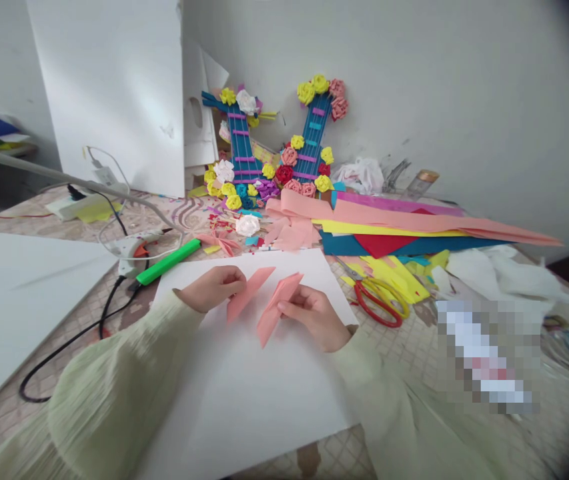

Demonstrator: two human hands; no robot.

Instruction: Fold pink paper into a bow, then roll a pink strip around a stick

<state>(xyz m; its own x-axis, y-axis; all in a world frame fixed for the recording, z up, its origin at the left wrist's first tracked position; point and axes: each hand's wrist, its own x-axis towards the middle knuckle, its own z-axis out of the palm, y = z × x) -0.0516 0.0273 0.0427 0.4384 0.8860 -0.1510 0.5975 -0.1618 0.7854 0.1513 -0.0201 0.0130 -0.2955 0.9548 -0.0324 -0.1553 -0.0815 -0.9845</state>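
Note:
My left hand point(219, 287) pinches a slanted strip of pink paper point(249, 293) by its left side. Between the thumb and fingers of my right hand point(314, 315) is a second piece, a folded pink paper point(279, 307) that looks several layers thick. The two pieces are held a small gap apart, both tilted the same way. Under both hands lies a large white sheet point(259, 400). Just beyond its far edge are pink paper scraps point(291, 233) and a white paper rose point(247, 225).
Red-and-yellow-handled scissors point(379, 303) lie right of the sheet. A green glue gun point(169, 262) and a power strip point(134, 250) with black cable are on the left. Two flower-trimmed blue paper guitars point(311, 137) lean at the wall. Long coloured paper strips point(414, 223) lie behind right.

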